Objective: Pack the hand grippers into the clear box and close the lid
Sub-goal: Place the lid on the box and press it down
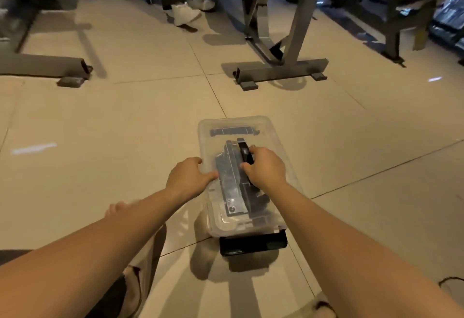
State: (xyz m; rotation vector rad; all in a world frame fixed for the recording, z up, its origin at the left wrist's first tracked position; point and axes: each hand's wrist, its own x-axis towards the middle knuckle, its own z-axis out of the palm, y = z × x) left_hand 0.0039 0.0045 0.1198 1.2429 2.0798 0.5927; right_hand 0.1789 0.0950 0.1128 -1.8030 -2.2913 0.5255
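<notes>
While the left hand (187,176) holds the left rim of the box (251,123), fingers bent over the edge and thumb laid flat on top, the right hand (266,169) curls round a black, rounded handle (243,153) at the box's middle. Whether that bar belongs to the lid or to a gripper cannot be told. Clear, glossy plastic with rounded corners, the box stands lengthwise on the smooth beige tile floor (125,129). Dark grey, angular grippers (229,184) lie inside, blurred through the plastic. A flat black latch (253,242) juts from the near end. Grey metal frame feet (281,69) stand well beyond.
</notes>
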